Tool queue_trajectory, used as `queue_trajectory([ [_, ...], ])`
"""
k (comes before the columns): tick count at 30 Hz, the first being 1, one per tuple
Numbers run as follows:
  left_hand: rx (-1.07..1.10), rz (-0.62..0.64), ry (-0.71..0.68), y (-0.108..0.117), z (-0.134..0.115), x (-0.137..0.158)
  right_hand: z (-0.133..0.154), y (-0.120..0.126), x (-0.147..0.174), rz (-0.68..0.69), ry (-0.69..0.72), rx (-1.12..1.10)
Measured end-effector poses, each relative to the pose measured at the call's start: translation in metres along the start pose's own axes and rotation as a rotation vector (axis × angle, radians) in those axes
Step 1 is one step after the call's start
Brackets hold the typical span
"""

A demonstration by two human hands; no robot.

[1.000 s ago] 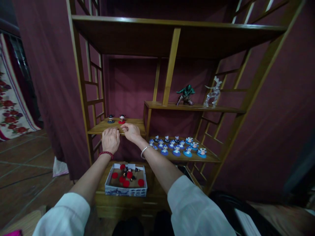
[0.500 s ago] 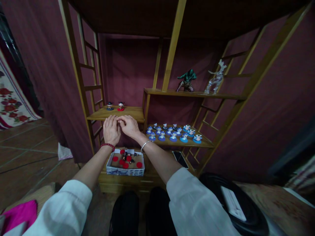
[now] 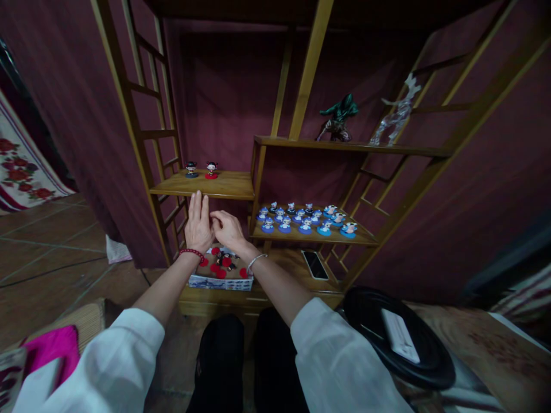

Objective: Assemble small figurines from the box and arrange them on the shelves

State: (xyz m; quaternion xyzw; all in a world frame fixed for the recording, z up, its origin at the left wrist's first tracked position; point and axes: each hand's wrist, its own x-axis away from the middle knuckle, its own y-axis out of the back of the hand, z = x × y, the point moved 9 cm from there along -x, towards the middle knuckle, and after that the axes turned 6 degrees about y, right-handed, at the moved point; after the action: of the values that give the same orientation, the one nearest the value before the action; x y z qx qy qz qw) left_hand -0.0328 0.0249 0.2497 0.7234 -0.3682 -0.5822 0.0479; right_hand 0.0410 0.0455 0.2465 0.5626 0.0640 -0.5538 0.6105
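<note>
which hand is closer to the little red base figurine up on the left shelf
Left. The left hand has its fingers stretched up just below that shelf's edge, almost under the red-base figurine. The right hand is curled lower and further right, over the box of figurines.

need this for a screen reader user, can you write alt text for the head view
Two hands meet in front of a wooden shelf unit: the left hand flat with fingers straight, the right hand curled beside it, above a small box of red-based figurines. Two figurines stand on the shelf above; blue-based figurines fill the shelf to the right.
</note>
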Motion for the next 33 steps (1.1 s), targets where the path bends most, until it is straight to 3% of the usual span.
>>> queue_trajectory([
  [8,0.017,0.170,0.047,-0.044,0.011,0.048,-0.030,-0.031,0.029,0.179,-0.172,0.072],
  [12,0.021,0.391,0.178,-0.076,0.025,0.073,-0.051,-0.047,0.055,0.262,-0.279,0.089],
  [16,-0.115,0.644,0.281,-0.106,0.042,0.105,-0.073,-0.069,0.082,0.335,-0.353,0.043],
  [21,-0.258,0.910,0.282,-0.136,0.065,0.147,-0.117,-0.092,0.119,0.401,-0.525,0.015],
  [27,-0.323,1.052,0.321,-0.150,0.091,0.178,-0.161,-0.107,0.156,0.511,-0.676,0.075],
  [33,-0.333,1.094,0.274,-0.161,0.094,0.187,-0.185,-0.121,0.178,0.589,-0.733,0.083],
])
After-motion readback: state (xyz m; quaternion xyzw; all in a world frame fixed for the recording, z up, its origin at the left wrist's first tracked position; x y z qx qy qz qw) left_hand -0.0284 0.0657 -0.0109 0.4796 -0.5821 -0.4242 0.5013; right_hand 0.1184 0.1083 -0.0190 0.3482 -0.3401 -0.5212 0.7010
